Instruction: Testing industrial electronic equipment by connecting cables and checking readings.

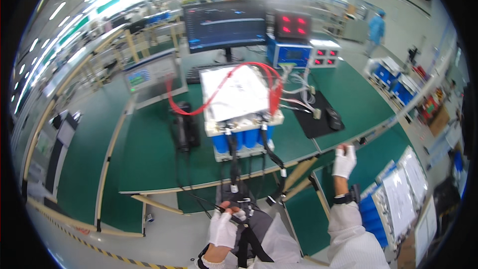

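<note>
My left hand, in a white glove with bare fingertips, is closed around a thin black cable below the bench's front edge. My right hand, gloved the same way, reaches out past the bench's front right edge; its fingers are curled together, and what they hold, if anything, is hidden. Between and beyond the hands stands a battery pack of blue cells with white end plates. A white sheet covers its top. Black wire harnesses hang down its front, and a red cable arches over it.
Behind the pack are a monitor, a keyboard and a blue instrument. A mouse lies on a black mat to the right. A black handheld device is left of the pack. More paper-covered packs stand at lower right. A person is far off.
</note>
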{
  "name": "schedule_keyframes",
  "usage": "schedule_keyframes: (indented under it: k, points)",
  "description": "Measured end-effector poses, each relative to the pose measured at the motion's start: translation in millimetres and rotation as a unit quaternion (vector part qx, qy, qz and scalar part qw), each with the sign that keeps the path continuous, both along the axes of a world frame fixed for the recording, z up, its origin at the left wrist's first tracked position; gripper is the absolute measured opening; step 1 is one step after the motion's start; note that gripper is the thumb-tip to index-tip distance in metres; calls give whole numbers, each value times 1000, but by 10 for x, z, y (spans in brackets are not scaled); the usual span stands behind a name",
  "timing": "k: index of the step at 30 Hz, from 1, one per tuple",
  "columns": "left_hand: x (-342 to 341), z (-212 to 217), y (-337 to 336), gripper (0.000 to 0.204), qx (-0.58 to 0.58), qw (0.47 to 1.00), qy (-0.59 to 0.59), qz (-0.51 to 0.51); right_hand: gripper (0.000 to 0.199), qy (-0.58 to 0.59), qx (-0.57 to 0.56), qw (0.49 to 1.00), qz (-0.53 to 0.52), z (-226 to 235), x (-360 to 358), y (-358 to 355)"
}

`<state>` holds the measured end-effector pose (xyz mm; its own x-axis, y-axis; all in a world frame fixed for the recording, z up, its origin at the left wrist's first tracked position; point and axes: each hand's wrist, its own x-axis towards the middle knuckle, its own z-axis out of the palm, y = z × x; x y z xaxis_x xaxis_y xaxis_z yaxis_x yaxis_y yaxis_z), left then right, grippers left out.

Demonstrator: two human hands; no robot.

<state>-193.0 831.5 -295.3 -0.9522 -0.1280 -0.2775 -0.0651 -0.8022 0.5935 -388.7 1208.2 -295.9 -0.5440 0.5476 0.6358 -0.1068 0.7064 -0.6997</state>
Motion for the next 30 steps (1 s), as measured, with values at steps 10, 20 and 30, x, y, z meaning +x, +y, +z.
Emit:
schedule_keyframes:
  k: [10, 20, 30]
  points:
    - [27, -4, 8, 22, 17, 997, -68, 31, 56, -141, 150, 976, -74, 655, -976, -261]
    - [-5, -41, -1, 24, -1, 998, -55, 21, 51, -250, 184, 950, -39, 727, -923, -326]
    - [31, 52, -10, 28, 31, 998, -55, 29, 41, -256, 178, 949, -40, 666, -923, -252]
